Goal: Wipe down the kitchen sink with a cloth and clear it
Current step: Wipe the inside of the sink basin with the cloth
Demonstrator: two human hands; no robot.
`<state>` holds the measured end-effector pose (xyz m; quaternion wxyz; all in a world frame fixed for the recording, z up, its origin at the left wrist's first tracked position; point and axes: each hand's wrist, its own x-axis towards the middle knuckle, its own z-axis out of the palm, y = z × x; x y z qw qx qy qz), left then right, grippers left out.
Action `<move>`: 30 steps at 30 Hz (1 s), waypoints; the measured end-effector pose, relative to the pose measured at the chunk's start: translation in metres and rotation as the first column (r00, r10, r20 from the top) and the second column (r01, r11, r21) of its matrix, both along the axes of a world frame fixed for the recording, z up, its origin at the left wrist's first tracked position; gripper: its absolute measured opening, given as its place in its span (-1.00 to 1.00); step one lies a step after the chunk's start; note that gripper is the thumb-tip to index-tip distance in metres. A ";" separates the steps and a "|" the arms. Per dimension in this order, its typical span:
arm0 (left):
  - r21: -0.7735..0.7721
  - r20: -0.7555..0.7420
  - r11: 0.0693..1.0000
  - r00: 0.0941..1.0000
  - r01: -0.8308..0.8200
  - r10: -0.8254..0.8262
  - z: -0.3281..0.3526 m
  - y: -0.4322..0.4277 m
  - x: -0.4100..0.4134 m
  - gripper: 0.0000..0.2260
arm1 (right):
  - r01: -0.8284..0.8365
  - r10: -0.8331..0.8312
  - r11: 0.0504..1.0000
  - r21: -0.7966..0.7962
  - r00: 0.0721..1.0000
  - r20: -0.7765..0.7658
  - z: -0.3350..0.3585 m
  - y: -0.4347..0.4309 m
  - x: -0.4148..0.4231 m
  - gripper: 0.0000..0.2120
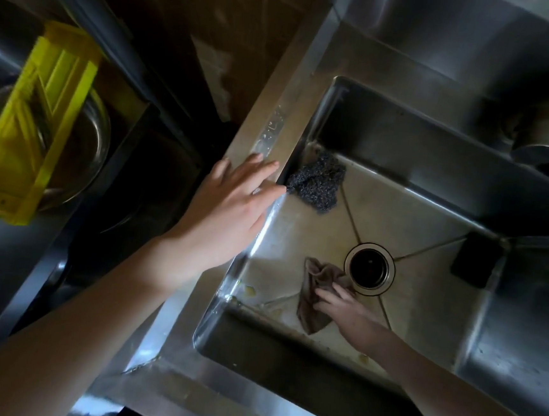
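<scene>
**Right hand on the cloth at the drain, left hand braced on the rim**

Here we are over the square stainless-steel sink (275,125), and both arms are in play. The left arm reaches in long from the lower left, and the left hand (229,210) lies palm down on the sink's left rim. Its fingers are straight and close together, with the tips just over the inner edge.

The right forearm comes in low from the bottom right, down into the basin. The right hand (347,308) rests flat on the crumpled brownish-grey cloth (311,297), with the fingers slightly fanned across it, laid on top rather than pinching. The cloth sits on the basin floor, just left of the round dark drain hole (369,269) and touching its ring.

In the far left corner of the basin a dark grey wire scourer (316,186) is bunched against the wall. A black rectangular block (474,263) lies at the right side. Yellowish scraps (251,291) dot the near left floor.

Off to the left, a yellow plastic slicer board (31,127) lies across a round metal bowl (88,158).
</scene>
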<state>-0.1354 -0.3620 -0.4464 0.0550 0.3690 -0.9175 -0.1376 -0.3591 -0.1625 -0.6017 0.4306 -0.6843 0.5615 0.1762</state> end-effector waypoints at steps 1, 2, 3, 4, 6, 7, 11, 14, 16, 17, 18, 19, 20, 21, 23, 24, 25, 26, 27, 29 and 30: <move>-0.001 0.001 1.000 1.000 -0.001 0.001 0.000 0.001 0.001 -0.68 | 0.086 -0.087 0.996 0.035 0.996 0.025 0.001 -0.004 0.009 -0.32; -0.001 0.002 1.000 1.000 -0.006 0.006 0.000 0.002 0.001 -0.68 | 0.187 -0.190 0.981 0.049 0.981 0.045 0.001 -0.009 0.019 -0.28; 0.000 0.002 1.000 1.000 -0.013 0.013 0.000 0.003 0.002 -0.68 | 0.293 -0.295 0.955 0.045 0.954 0.052 0.001 -0.015 0.030 -0.28; 0.000 0.002 1.000 1.000 -0.021 0.021 0.000 0.004 0.002 -0.67 | 0.388 -0.389 0.921 0.016 0.920 0.055 0.001 -0.024 0.041 -0.30; 0.004 0.006 1.000 0.999 -0.031 0.031 -0.001 0.007 0.004 -0.66 | 0.498 -0.495 0.866 -0.049 0.866 0.069 0.001 -0.043 0.066 -0.36; 0.007 0.011 0.999 0.999 -0.034 0.034 -0.002 0.008 0.005 -0.66 | 0.504 -0.500 0.862 -0.049 0.863 0.073 0.000 -0.052 0.078 -0.38; 0.023 0.025 0.999 0.999 -0.044 0.044 -0.002 0.010 0.008 -0.67 | 0.355 -0.355 0.935 -0.006 0.935 0.013 -0.003 -0.069 0.121 -0.49; 0.037 0.016 0.998 0.998 -0.054 0.054 -0.003 0.012 0.009 -0.67 | 0.186 -0.189 0.981 -0.061 0.981 -0.043 0.000 -0.062 0.130 -0.54; 0.043 0.005 0.997 0.998 -0.060 0.059 -0.002 0.012 0.009 -0.68 | -0.009 0.004 0.992 -0.128 0.999 -0.042 0.003 -0.048 0.127 -0.58; 0.042 0.002 0.997 0.998 -0.059 0.059 -0.001 0.012 0.008 -0.68 | -0.114 0.111 0.983 -0.141 0.993 -0.032 0.002 -0.041 0.124 -0.59; 0.044 0.002 0.997 0.998 -0.058 0.058 -0.001 0.012 0.008 -0.68 | -0.178 0.178 0.974 -0.137 0.984 -0.011 0.000 -0.034 0.119 -0.59; 0.049 0.003 0.997 0.998 -0.058 0.058 -0.001 0.013 0.008 -0.67 | -0.201 0.203 0.971 -0.129 0.979 0.006 -0.002 -0.028 0.115 -0.59; 0.056 0.004 0.997 0.998 -0.060 0.060 -0.001 0.013 0.009 -0.67 | -0.201 0.206 0.970 -0.135 0.978 0.018 -0.004 -0.024 0.109 -0.59; 0.062 0.005 0.996 0.998 -0.062 0.062 -0.001 0.013 0.009 -0.67 | -0.208 0.214 0.967 -0.147 0.977 0.023 -0.005 -0.020 0.103 -0.61; 0.065 0.009 0.996 0.998 -0.059 0.059 -0.001 0.013 0.009 -0.66 | -0.250 0.254 0.957 -0.150 0.967 0.011 -0.007 -0.014 0.087 -0.65; 0.065 0.009 0.996 0.998 -0.059 0.059 -0.001 0.013 0.009 -0.66 | -0.260 0.264 0.956 -0.135 0.964 0.012 -0.008 -0.010 0.077 -0.66; 0.064 0.009 0.996 0.998 -0.059 0.059 -0.001 0.012 0.009 -0.66 | -0.274 0.277 0.956 -0.107 0.961 0.008 -0.008 -0.006 0.066 -0.68; 0.061 0.010 0.996 0.998 -0.058 0.058 -0.001 0.012 0.008 -0.66 | -0.297 0.297 0.951 -0.085 0.955 -0.006 -0.008 -0.003 0.053 -0.69; 0.056 0.009 0.997 0.998 -0.056 0.056 -0.001 0.012 0.008 -0.66 | -0.318 0.316 0.946 -0.071 0.948 -0.026 -0.008 0.000 0.040 -0.71; 0.053 0.006 0.997 0.998 -0.056 0.056 -0.001 0.013 0.007 -0.65 | -0.344 0.339 0.935 -0.084 0.938 -0.071 -0.006 0.004 0.013 -0.72; 0.054 0.006 0.997 0.998 -0.059 0.058 0.000 0.013 0.007 -0.65 | -0.366 0.356 0.925 -0.100 0.929 -0.101 -0.005 0.004 0.001 -0.73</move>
